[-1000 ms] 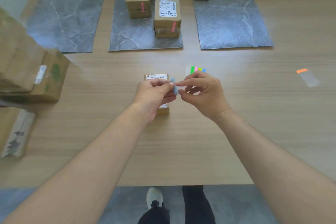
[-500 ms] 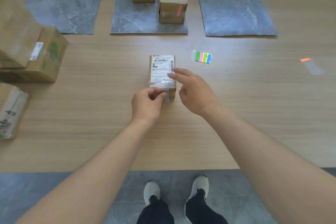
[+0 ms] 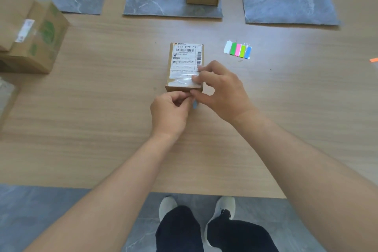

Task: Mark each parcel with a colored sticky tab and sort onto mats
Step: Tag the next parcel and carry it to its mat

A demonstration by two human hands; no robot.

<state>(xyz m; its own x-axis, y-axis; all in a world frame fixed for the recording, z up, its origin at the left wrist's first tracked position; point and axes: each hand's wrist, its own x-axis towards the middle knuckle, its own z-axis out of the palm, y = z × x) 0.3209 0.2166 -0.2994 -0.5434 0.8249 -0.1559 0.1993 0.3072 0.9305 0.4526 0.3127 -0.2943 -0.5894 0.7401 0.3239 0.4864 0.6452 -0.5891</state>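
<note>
The person's forearms (image 3: 126, 170) are bare, no sleeves showing. Below the table edge (image 3: 184, 192), dark trousers (image 3: 180, 231) and pale grey shoes (image 3: 227, 208), the right one with dark laces.

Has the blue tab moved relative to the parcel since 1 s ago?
Yes. The blue tab was pinched above the parcel; now it sits low at the parcel's near face, by its right corner, between the left hand and right hand.

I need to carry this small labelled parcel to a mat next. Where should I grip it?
Grip the parcel by its two long side walls, coming from above. It lies flat with the label up; both sides look clear of neighbours, and the blue tab sits on the near end.
</note>
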